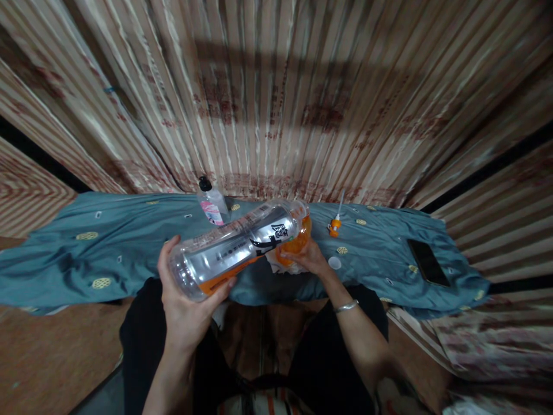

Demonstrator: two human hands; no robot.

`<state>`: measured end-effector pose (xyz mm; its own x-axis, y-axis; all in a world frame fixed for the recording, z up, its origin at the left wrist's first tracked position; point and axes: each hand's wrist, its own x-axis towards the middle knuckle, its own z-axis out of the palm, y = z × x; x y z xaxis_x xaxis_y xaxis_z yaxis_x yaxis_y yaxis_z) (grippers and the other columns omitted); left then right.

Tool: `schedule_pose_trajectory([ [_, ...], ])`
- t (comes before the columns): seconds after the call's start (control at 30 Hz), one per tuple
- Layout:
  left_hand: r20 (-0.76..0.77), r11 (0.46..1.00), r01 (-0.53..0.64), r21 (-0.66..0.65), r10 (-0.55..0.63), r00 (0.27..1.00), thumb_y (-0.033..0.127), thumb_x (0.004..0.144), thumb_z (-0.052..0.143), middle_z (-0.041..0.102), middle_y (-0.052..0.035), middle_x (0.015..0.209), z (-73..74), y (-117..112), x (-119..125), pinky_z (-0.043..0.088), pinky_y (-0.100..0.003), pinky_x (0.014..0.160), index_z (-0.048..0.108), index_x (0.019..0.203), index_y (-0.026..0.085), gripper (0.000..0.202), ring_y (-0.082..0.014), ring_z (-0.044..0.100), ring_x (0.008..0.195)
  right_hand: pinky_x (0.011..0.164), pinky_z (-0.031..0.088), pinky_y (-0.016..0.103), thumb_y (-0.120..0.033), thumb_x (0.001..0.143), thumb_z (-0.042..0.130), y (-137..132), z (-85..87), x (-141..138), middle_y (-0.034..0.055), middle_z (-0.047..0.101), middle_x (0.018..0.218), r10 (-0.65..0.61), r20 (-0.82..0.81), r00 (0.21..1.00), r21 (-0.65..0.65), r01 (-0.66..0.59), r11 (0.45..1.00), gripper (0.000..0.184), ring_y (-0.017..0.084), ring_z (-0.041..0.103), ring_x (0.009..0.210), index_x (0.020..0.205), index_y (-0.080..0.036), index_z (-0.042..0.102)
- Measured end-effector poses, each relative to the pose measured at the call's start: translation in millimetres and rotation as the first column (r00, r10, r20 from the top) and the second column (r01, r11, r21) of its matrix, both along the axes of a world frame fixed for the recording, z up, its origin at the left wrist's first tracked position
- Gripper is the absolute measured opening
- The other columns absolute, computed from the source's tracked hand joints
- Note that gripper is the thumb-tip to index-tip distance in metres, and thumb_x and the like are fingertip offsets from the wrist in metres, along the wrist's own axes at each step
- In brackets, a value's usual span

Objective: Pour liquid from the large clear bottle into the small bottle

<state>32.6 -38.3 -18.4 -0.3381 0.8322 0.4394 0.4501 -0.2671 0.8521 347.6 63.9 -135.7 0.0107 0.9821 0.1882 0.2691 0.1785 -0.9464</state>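
A large clear plastic bottle with a silver and orange label lies tilted across my view. My left hand grips its base end from below. My right hand holds the far end near the neck, with a silver bangle on the wrist. Just behind that hand is a rounded orange object, partly hidden by the bottle, on a crumpled white tissue. A small white round lid lies close to my right hand, and a small orange cap with a thin clear straw stands beyond it.
A teal patterned cloth covers the surface in front of me. A clear bottle with a black pump top and pink label stands at its back edge. A black smartphone lies on the right. Striped patterned sheeting rises behind.
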Motion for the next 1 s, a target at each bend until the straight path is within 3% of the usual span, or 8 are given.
schedule_pose_trajectory([
  [0.17, 0.02, 1.0, -0.002, -0.007, 0.002, 1.0, 0.05, 0.058, 0.106, 0.06, -0.0143, 0.155, 3.7, 0.8, 4.6, 0.054, -0.05, 0.127, 0.052, 0.158, 0.025, 0.116, -0.0378, 0.066, 0.139, 0.121, 0.06, 0.065, -0.068, 0.058, 0.103, -0.2, -2.5, 2.4, 0.0172, 0.08, 0.135, -0.02, 0.016, 1.0, -0.025, 0.02, 0.999, 0.099, 0.042, 0.078, 0.125, 0.138, -0.024, 0.065],
  [0.33, 0.07, 0.999, -0.043, 0.002, 0.042, 0.997, 0.051, 0.056, 0.105, 0.061, -0.0135, 0.153, 9.6, -0.5, 10.0, 0.053, -0.051, 0.127, 0.056, 0.154, 0.024, 0.113, -0.0379, 0.066, 0.138, 0.117, 0.062, 0.061, -0.059, 0.064, 0.099, -1.0, -2.3, 3.4, 0.0122, 0.081, 0.131, -0.005, 0.046, 0.999, -0.026, 0.006, 1.0, 0.091, 0.038, 0.079, 0.123, 0.141, -0.025, 0.064],
  [0.53, 0.076, 1.0, 0.002, -0.014, -0.001, 0.997, 0.047, 0.054, 0.108, 0.061, -0.0137, 0.154, 6.2, -0.1, 5.3, 0.056, -0.049, 0.125, 0.054, 0.156, 0.026, 0.117, -0.0375, 0.066, 0.138, 0.121, 0.058, 0.067, -0.055, 0.064, 0.098, -1.6, 4.6, 1.2, 0.0101, 0.08, 0.135, -0.005, 0.019, 1.0, -0.035, 0.006, 0.999, 0.085, 0.037, 0.078, 0.127, 0.137, -0.028, 0.063],
  [0.73, 0.043, 1.0, 0.013, -0.008, -0.012, 0.999, 0.049, 0.059, 0.107, 0.061, -0.0146, 0.153, 5.6, -0.2, 4.2, 0.055, -0.05, 0.125, 0.052, 0.158, 0.024, 0.117, -0.0379, 0.068, 0.137, 0.123, 0.057, 0.063, -0.052, 0.062, 0.102, -4.3, 12.8, -1.8, 0.0152, 0.081, 0.135, 0.007, -0.023, 1.0, -0.02, -0.007, 1.0, 0.088, 0.04, 0.077, 0.129, 0.137, -0.024, 0.065],
  [0.87, 0.017, 1.0, 0.011, 0.003, -0.011, 1.0, 0.049, 0.059, 0.107, 0.06, -0.0151, 0.156, 5.2, -0.2, 4.1, 0.055, -0.05, 0.126, 0.052, 0.158, 0.025, 0.115, -0.0381, 0.067, 0.139, 0.118, 0.062, 0.059, -0.055, 0.065, 0.1, -4.8, 12.6, -2.8, 0.0125, 0.082, 0.132, 0.023, -0.034, 0.999, -0.028, -0.024, 0.999, 0.087, 0.038, 0.079, 0.125, 0.139, -0.024, 0.065],
  [1.0, 0.018, 1.0, 0.017, 0.0, -0.017, 1.0, 0.05, 0.06, 0.106, 0.062, -0.0149, 0.152, 4.3, 0.6, 3.8, 0.057, -0.049, 0.122, 0.051, 0.158, 0.024, 0.116, -0.0364, 0.07, 0.133, 0.116, 0.063, 0.063, -0.056, 0.063, 0.101, -3.9, 10.9, -2.4, 0.0104, 0.083, 0.128, -0.002, 0.004, 1.0, -0.027, 0.002, 1.0, 0.086, 0.037, 0.08, 0.12, 0.136, -0.027, 0.067],
])
